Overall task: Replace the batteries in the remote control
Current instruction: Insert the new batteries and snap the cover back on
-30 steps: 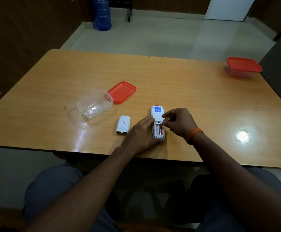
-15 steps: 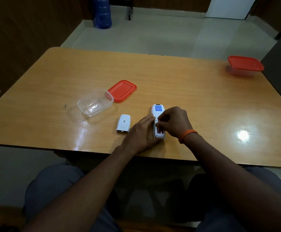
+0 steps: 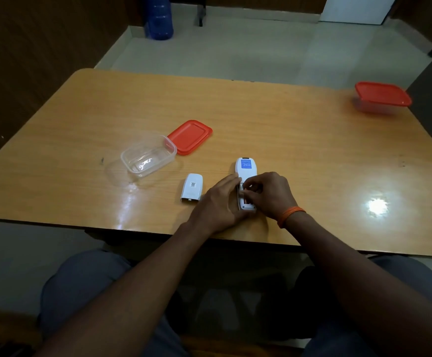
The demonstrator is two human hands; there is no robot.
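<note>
A white remote control (image 3: 245,169) lies face down near the table's front edge, blue label on its back, battery bay uncovered. My left hand (image 3: 216,202) holds its left side against the table. My right hand (image 3: 269,193) is curled over the bay, fingertips pressed down on a battery whose red end barely shows. The fingers hide most of the bay. The remote's white battery cover (image 3: 192,190) lies loose just left of my left hand.
An open clear plastic box (image 3: 148,157) stands left of the cover, its red lid (image 3: 189,136) flat beside it. A closed red-lidded box (image 3: 382,97) sits at the far right corner. The wooden table (image 3: 299,140) edge runs just below my wrists.
My right hand has slid down over the battery bay and curled tighter, covering the red battery that showed a second ago. My left hand has stayed on the remote.
</note>
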